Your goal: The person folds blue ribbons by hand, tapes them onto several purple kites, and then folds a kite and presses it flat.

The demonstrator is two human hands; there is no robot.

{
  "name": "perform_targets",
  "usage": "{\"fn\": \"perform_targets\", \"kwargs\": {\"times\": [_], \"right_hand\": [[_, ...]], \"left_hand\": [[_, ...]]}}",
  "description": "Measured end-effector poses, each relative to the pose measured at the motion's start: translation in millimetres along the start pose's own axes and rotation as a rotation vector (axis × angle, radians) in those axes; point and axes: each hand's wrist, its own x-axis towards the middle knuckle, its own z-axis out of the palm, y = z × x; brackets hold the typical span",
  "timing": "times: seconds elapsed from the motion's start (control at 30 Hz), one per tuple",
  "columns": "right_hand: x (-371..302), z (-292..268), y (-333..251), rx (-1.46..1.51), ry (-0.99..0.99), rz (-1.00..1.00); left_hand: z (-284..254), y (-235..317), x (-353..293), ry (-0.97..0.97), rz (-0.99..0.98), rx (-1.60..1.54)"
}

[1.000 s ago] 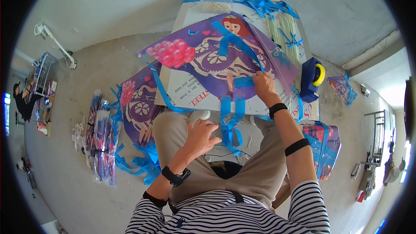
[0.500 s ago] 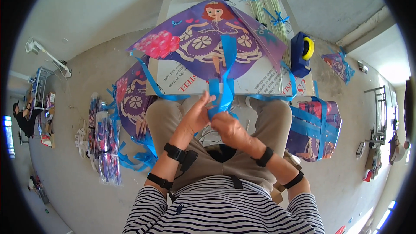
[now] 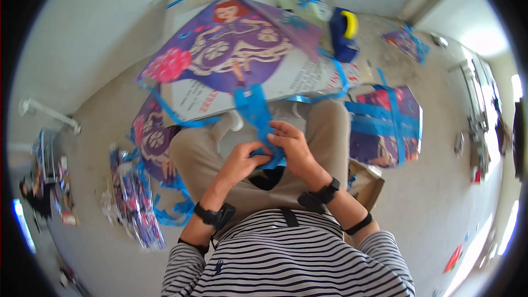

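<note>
A purple kite [image 3: 264,36] printed with a red-haired doll figure lies on a white board table [image 3: 195,99] before my knees. From its lower tip a wide blue ribbon [image 3: 254,107] runs down to my lap. My left hand [image 3: 242,162] pinches the gathered ribbon between thumb and fingers. On the other side of the ribbon, my right hand [image 3: 294,146] is closed against it, its fingertips partly hidden in the folds. Narrower blue streamers hang from the kite's two side corners along the table edge.
A dark blue tape dispenser [image 3: 342,38] with a yellow core stands at the table's right. Ribbon-tied kites [image 3: 404,126] lie to the right, another kite [image 3: 151,137] and plastic-wrapped packs [image 3: 135,198] to the left. Far left, another person [image 3: 38,195] is by a rack.
The view has shifted, so the table sits further left. The ribbon's loose end no longer lies over the kite; the ribbon is gathered lower, between my hands. My right hand has turned upward.
</note>
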Motion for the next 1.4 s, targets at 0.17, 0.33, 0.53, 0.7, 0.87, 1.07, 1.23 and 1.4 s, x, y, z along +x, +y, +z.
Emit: {"fn": "perform_targets", "kwargs": {"times": [0.17,0.33,0.53,0.7,0.87,1.07,1.23,1.4], "right_hand": [[-15.1,-15.1,-56.1,0.369,0.028,0.084],[-28.0,-77.2,-90.1,0.488,0.018,-0.121],[-60.7,-183.4,-168.3,0.24,0.277,-0.408],[-69.6,-284.1,-213.6,-0.006,0.437,-0.471],[-68.2,-414.0,-165.7,-0.197,0.71,-0.257],[-31.2,-383.3,-229.0,0.07,0.378,-0.39],[-14.2,-379.4,-256.4,-0.045,0.319,-0.378],[10.0,-440.0,-193.3,-0.572,0.786,-0.148]], "left_hand": [[11.8,7.5,-4.9,0.004,-0.102,-0.16],[28.0,6.2,9.8,-0.034,-0.123,-0.379],[34.9,15.2,11.8,-0.03,-0.175,-0.329],[23.6,3.5,10.4,0.025,-0.226,-0.294],[21.3,-3.7,19.2,0.071,-0.262,-0.336],[10.1,1.8,27.9,0.112,-0.285,-0.262],[21.8,16.5,41.3,0.068,-0.206,-0.243],[21.3,1.2,36.1,0.08,-0.297,-0.238]]}}
